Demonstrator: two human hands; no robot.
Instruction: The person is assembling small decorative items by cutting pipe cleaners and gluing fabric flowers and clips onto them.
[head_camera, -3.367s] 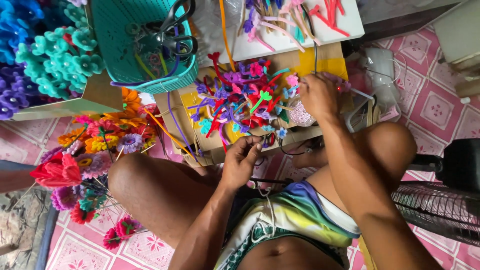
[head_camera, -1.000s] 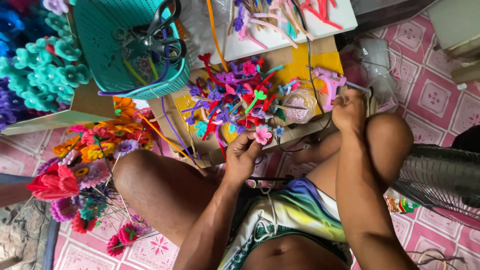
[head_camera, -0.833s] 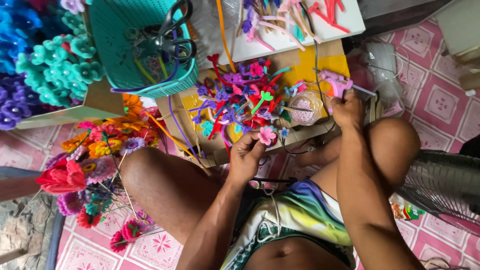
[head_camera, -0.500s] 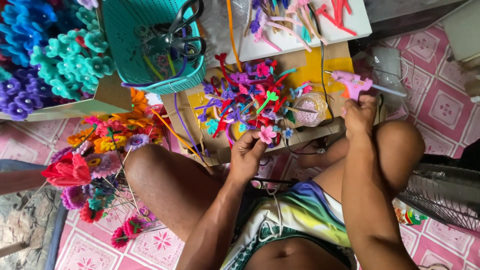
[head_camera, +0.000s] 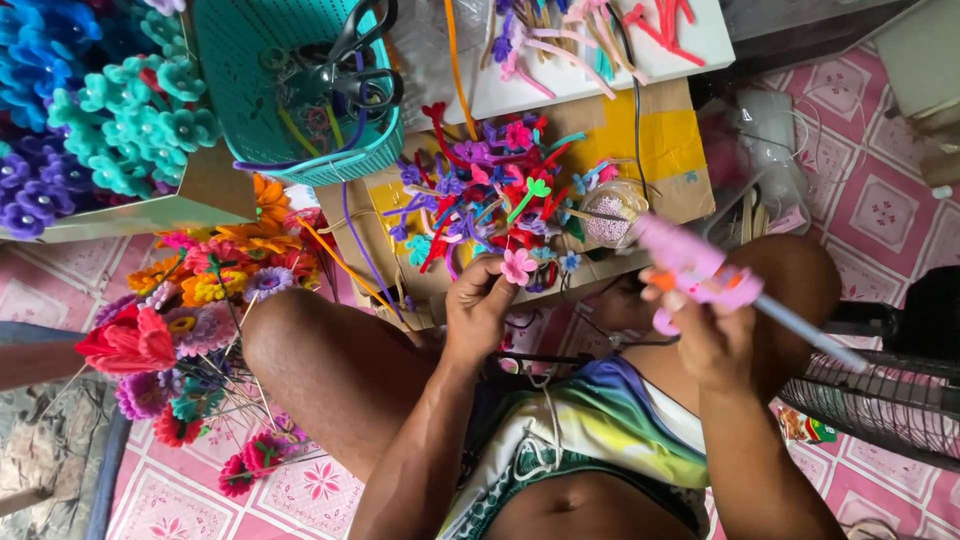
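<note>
My left hand (head_camera: 478, 310) pinches a small pink pipe-cleaner flower (head_camera: 518, 266) at the near edge of a cardboard sheet (head_camera: 660, 150). My right hand (head_camera: 712, 338) grips a pink glue gun (head_camera: 690, 268), lifted over my right knee, its nozzle pointing left toward the flower and a pale glue stick jutting out to the right. A heap of coloured pipe-cleaner pieces (head_camera: 480, 195) lies on the cardboard just beyond the flower.
A teal basket (head_camera: 240, 100) holding scissors (head_camera: 350, 60) sits at the top left, beside blue, teal and purple flowers (head_camera: 90, 110). Finished orange, red and pink flowers (head_camera: 190, 300) lie left of my knee. A white board (head_camera: 690, 45) with more pieces is at top. A fan grille (head_camera: 890, 400) stands right.
My right hand picked the pink glue gun up from the far right of the cardboard and brought it toward me. The left hand stayed put, holding the pink flower.
</note>
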